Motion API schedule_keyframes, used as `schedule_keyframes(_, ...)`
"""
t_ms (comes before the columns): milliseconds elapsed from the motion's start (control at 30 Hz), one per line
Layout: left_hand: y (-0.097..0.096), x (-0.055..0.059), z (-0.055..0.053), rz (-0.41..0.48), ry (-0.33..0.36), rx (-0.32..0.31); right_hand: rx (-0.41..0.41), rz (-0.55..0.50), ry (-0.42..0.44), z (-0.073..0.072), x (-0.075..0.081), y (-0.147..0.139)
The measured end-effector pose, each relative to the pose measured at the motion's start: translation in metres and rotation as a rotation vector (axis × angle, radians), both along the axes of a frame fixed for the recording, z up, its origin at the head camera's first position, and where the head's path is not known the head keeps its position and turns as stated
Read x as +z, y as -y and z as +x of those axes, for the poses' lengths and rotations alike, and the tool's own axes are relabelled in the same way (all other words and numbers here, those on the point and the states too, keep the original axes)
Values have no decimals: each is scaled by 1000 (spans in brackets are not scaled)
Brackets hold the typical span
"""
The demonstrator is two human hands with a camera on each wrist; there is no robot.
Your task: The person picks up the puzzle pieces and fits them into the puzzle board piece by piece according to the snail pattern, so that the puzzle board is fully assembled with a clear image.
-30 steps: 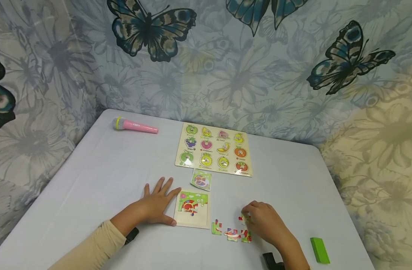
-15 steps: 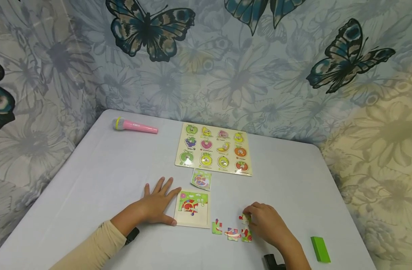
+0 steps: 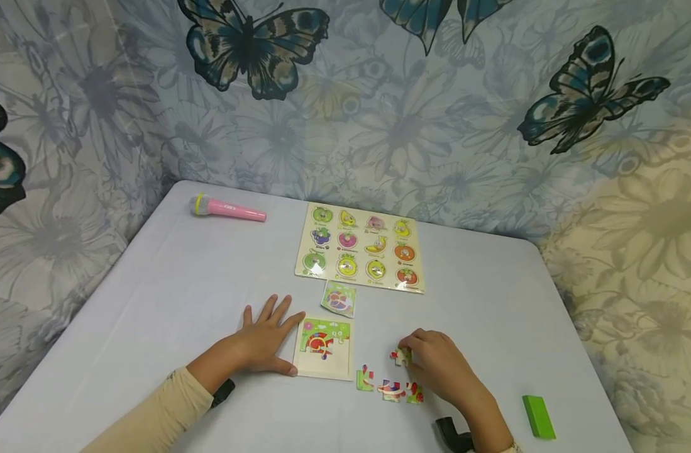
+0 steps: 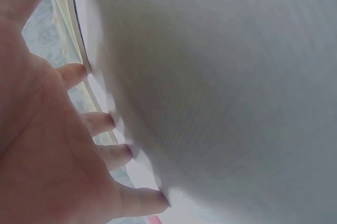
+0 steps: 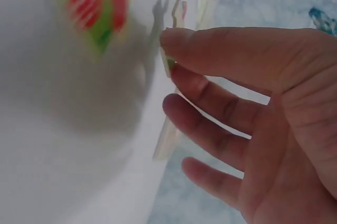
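My left hand [image 3: 260,345] lies spread on the table, its thumb and index finger touching the left edge of a square wooden puzzle board [image 3: 325,370]. Red and green pieces fill the board's upper part; bare wood shows below. My right hand [image 3: 442,368] pinches a puzzle piece [image 3: 400,357] between thumb and index finger, to the right of the board. In the right wrist view that piece [image 5: 178,16] is seen edge-on, above the white surface. Close by on the table are a green-and-red corner piece [image 3: 364,379], a striped piece [image 3: 391,391] and another red-and-green piece [image 3: 415,394].
Behind the puzzle board lies a small picture card [image 3: 339,299], and behind that a larger fruit board [image 3: 356,253]. A pink toy microphone [image 3: 232,209] rests at the back left. A green block [image 3: 539,416] is at the right. Papered walls border the table.
My right hand has lifted the pinched piece and shifted it slightly left and away from me, apart from the other loose pieces. My left hand stays in place at the board.
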State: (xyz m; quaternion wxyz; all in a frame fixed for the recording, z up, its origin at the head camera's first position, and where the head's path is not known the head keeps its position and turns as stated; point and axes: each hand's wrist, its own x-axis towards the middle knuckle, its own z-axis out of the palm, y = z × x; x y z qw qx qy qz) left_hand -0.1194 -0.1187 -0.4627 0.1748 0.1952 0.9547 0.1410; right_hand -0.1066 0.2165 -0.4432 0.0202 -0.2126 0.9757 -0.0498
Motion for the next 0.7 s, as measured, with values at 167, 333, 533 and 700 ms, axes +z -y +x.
schedule_keyframes(167, 1, 1, -1, 3, 5, -5, 118, -13, -39, -6, 4, 26)
schedule_keyframes(333, 1, -1, -2, 1, 8, -7, 244, -26, -54, -12, 3, 52)
schedule_keyframes(533, 1, -3, -3, -15, 4, -10, 352, -11, -50, -18, -2, 74)
schedule_keyframes(700, 2, -2, -3, -18, 7, -10, 363, -20, -57, -18, -5, 83)
